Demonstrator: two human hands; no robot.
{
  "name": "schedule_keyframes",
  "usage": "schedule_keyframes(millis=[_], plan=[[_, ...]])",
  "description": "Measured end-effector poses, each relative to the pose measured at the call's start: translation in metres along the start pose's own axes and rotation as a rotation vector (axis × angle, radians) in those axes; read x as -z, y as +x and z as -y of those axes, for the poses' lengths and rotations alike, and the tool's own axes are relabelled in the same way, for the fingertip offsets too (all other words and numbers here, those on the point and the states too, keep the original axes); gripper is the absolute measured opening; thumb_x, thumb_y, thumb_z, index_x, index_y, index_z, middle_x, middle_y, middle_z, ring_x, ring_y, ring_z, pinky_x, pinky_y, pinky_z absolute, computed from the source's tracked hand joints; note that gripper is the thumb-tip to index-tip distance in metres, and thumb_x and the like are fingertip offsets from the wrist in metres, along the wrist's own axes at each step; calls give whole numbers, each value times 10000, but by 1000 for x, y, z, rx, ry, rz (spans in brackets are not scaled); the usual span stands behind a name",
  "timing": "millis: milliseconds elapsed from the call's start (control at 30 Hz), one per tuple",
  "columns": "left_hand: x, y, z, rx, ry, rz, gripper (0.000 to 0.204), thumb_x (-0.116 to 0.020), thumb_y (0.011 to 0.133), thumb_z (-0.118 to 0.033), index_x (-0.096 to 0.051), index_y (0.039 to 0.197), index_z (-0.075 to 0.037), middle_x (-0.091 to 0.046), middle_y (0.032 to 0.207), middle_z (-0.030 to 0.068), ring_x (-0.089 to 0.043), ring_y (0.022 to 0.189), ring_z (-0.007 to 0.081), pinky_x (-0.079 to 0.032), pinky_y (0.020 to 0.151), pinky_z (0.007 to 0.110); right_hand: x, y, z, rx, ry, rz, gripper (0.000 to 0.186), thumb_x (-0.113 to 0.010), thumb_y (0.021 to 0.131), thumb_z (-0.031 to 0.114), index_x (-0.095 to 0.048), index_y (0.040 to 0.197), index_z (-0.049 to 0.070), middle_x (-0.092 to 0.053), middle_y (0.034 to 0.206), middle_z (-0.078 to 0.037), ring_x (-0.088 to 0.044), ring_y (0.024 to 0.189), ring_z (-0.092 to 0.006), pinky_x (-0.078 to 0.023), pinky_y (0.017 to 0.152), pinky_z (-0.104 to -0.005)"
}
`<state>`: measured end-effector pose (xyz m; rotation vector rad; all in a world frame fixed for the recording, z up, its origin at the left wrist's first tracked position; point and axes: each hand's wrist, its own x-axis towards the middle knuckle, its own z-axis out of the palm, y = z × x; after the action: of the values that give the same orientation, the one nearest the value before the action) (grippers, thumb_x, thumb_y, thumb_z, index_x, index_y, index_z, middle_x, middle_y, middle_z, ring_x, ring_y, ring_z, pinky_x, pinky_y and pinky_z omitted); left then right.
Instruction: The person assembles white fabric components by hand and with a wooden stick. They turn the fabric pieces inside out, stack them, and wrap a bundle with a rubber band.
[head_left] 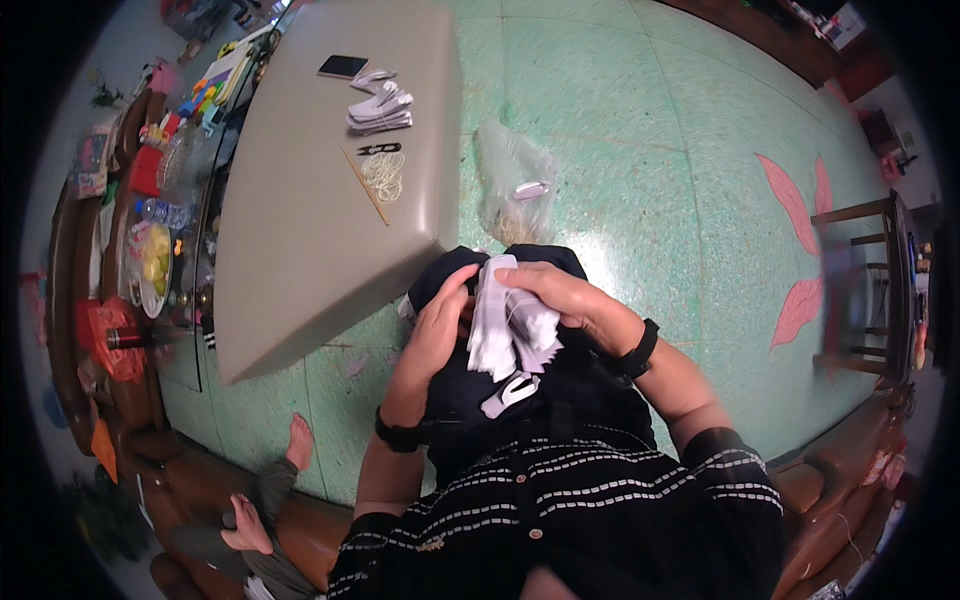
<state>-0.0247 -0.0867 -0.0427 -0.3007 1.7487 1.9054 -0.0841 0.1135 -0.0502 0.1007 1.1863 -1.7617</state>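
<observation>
A thick stack of pale lilac-white folded strips (492, 310) is held upright over my lap, its lower ends fanned apart. My right hand (555, 292) grips it from the right, the thumb lying across the upper part. At its left side is my left hand (440, 318), fingers stretched out and slightly apart. Whether the left fingertips touch the stack I cannot tell. Below, on my dark clothing, lies a loose looped strip (510, 396) of the same pale colour.
A beige padded bench (300, 200) at the left bears a phone (343, 66), a pile of similar strips (380, 108), black thread snips (380, 149), cream string (384, 178) and a thin stick (366, 187). A clear plastic bag (515, 175) lies on the green floor. Another person's bare feet (299, 441) show lower left.
</observation>
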Motion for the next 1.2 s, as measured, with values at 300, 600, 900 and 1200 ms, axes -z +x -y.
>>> schedule_keyframes(millis=[300,600,900,1200], plan=[[-3,-17,-10,-457,580,-1,750,-796,663,-181,-408,1285,-24,-541,1222,133,-488,1178,282,-348,1025,385,13,-1,-8,-307,45,202,455,-399,949,334,-535,1134,-58,-646,958,-219,-672,631,-319,-565,481,-363],[1,-8,-1,-351,-89,-58,567,-700,805,-145,-411,1260,29,-540,1155,92,-525,1053,155,-417,933,316,-16,-22,-4,317,18,114,625,-659,825,98,-345,1360,17,-542,1188,-74,-536,1070,-150,-428,921,-274],[3,-3,6,-301,-167,-64,570,-689,830,-190,-395,1269,23,-534,1169,90,-504,1092,152,-396,961,315,-21,-2,-12,377,-122,-168,443,-701,833,208,-534,1171,-24,-627,990,-59,-584,833,-105,-482,729,-244],[63,12,5,-375,-37,-421,377,-604,789,62,-448,1131,38,-575,1116,134,-575,1024,185,-464,907,328,-55,-58,61,824,-691,-122,324,-628,875,146,-558,1147,-16,-627,1044,-152,-597,998,-230,-472,864,-336]])
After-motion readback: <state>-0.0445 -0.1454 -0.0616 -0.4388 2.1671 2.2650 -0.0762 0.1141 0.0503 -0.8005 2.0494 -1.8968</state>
